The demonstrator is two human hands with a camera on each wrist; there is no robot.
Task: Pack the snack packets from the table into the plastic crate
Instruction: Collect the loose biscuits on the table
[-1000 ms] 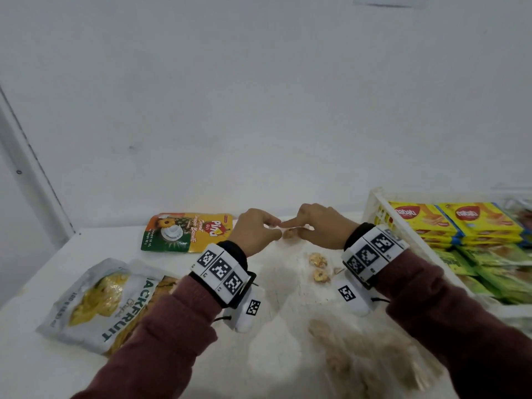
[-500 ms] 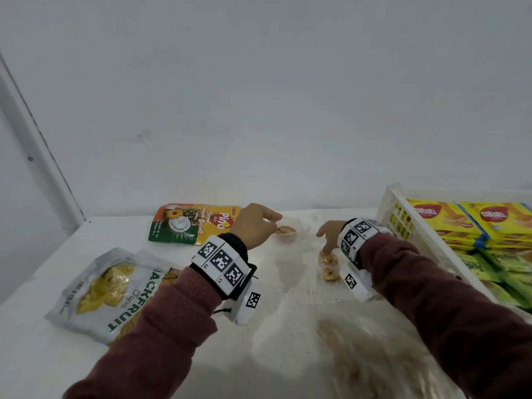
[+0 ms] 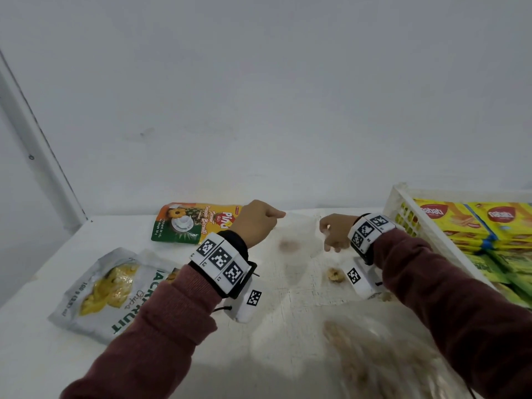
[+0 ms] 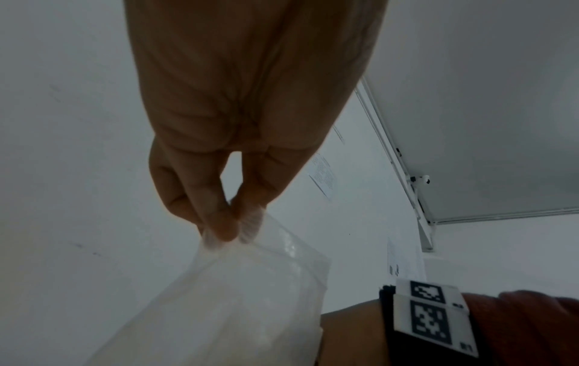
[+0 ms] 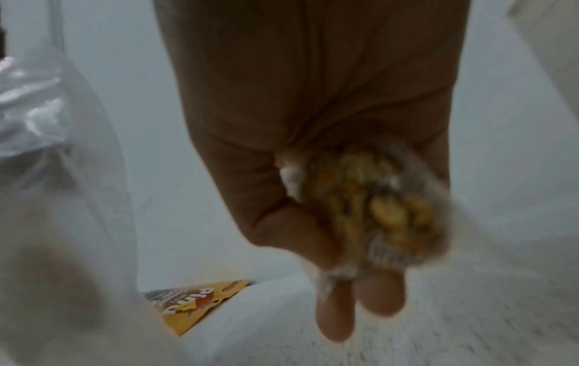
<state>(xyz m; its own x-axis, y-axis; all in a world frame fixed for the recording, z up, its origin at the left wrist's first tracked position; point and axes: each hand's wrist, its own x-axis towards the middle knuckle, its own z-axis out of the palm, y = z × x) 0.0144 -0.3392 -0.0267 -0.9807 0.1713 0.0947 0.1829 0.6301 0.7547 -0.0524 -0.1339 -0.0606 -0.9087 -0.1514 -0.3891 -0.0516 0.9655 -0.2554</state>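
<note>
My left hand pinches the top edge of a clear plastic bag above the table, with one brown snack piece blurred inside. The left wrist view shows the left hand with thumb and fingertips pinched on the bag. My right hand hovers just right of the bag, fingers curled round a small wrapped snack piece. One loose snack piece lies on the table below it. The white plastic crate stands at the right, filled with yellow wafer packets.
An orange-and-green Pino biscuit packet lies near the back wall. A jackfruit chips pouch lies at the left under my forearm. A blurred clear bag of snack pieces sits at the front. The table is white.
My right hand let go of the bag's top, dropped to the loose pieces on the table, and came up holding one. My left hand kept its pinch and lifted the bag.
</note>
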